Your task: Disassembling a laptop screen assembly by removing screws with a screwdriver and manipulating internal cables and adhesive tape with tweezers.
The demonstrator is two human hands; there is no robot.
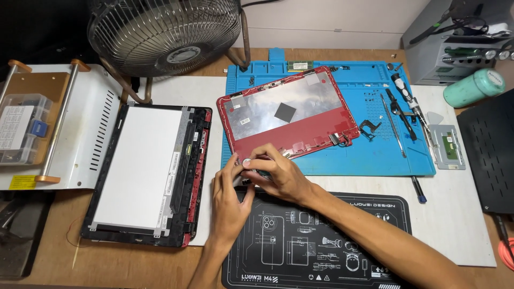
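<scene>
Screen point(140, 167) lies flat in its black frame well left of my fingers, white face up, with a parts box point(20, 128) further left still. My left hand point(229, 200) comes next, fingers point(234, 165) pinched together on a small part point(247, 161) at the near edge of the red lid point(292, 112). My right hand point(278, 174) crosses over beside it, fingers curled down on the same spot; I cannot tell whether they grip the part or only steady it. The lid rests inside up on the blue mat point(353, 155), just beyond my fingertips. I judge it light, thin and flexible, its cables fragile, so best held by the rim. Right of my fingers lie a screwdriver point(407, 96) and a trackpad point(447, 147) on the desk point(460, 225).
</scene>
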